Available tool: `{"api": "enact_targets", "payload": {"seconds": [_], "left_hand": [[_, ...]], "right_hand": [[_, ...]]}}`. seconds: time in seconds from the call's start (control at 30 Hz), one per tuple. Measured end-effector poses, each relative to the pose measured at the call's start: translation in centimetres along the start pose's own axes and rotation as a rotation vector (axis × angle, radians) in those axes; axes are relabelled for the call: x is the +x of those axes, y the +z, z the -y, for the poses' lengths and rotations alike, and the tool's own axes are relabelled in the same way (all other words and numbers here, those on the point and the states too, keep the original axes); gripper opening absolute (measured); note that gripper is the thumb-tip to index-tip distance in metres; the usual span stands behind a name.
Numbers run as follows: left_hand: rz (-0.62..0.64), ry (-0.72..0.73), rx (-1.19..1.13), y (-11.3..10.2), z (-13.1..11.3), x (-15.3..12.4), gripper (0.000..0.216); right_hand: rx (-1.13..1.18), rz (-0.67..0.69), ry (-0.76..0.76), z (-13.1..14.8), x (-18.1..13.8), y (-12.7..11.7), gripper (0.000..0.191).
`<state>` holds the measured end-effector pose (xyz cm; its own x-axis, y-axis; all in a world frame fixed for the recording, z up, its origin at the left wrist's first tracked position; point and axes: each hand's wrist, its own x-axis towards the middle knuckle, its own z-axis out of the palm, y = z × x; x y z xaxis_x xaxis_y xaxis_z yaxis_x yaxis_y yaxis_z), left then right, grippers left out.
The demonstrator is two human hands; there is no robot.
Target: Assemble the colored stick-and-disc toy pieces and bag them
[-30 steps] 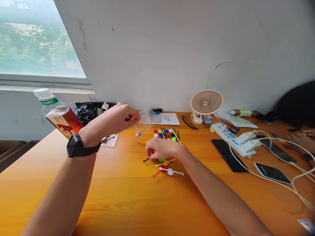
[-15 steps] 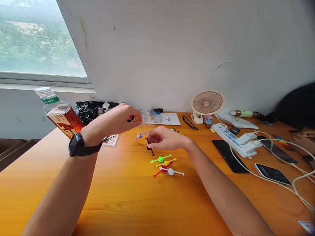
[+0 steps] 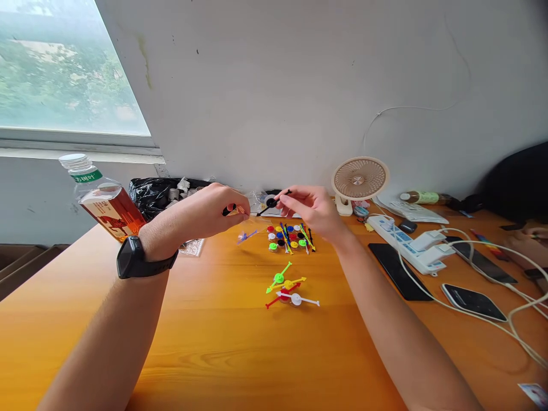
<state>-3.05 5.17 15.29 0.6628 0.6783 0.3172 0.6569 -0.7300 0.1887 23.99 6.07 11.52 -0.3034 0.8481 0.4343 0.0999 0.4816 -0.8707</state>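
My left hand (image 3: 214,210), with a black watch on its wrist, pinches a clear plastic bag (image 3: 257,221) over the table. A blue arrow piece (image 3: 247,236) shows in or behind the bag's lower part. Between the fingertips of my right hand (image 3: 314,210) is a black arrow spinner (image 3: 271,203), raised and tilted. Below it lie rows of coloured discs and arrows (image 3: 291,237). Nearer to me rest a green spinner (image 3: 279,278), a yellow spinner (image 3: 288,283), a red spinner (image 3: 283,294) and a white spinner (image 3: 296,299), overlapping one another.
A tea bottle (image 3: 109,205) stands at the left by a black plastic bag (image 3: 149,197). At the back is a small fan (image 3: 359,178). To the right are a power strip (image 3: 406,242) with cables, a black phone (image 3: 398,271), another device (image 3: 474,303) and another person's hand (image 3: 531,245).
My right hand has risen and moved right with the black spinner, uncovering the rows of discs and arrows. The green spinner's arrow has turned on the table. My left hand has barely moved.
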Motion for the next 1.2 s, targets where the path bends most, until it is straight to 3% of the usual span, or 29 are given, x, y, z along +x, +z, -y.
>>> {"api": "enact_targets", "payload": {"seconds": [0.13, 0.5, 0.7, 0.83, 1.2], "left_hand": [[-0.013, 0.023, -0.026, -0.3, -0.7, -0.1, 0.024], [-0.048, 0.094, -0.042, -0.7, -2.7, 0.1, 0.023], [-0.035, 0.093, -0.107, -0.8, -3.4, 0.0, 0.024], [-0.037, 0.086, -0.126, -1.1, -3.6, -0.1, 0.026], [-0.085, 0.042, -0.137, -1.6, -4.3, -0.2, 0.025]], "right_hand": [[-0.124, 0.077, -0.038, -0.1, -0.1, 1.1, 0.027], [-0.165, 0.19, -0.034, 0.8, -0.5, 1.6, 0.022], [-0.013, 0.323, 0.024, 1.1, -0.7, 1.1, 0.031], [-0.053, 0.421, 0.037, 1.5, -0.7, 0.8, 0.04], [-0.046, 0.472, 0.095, 2.6, -1.1, 0.1, 0.041]]}}
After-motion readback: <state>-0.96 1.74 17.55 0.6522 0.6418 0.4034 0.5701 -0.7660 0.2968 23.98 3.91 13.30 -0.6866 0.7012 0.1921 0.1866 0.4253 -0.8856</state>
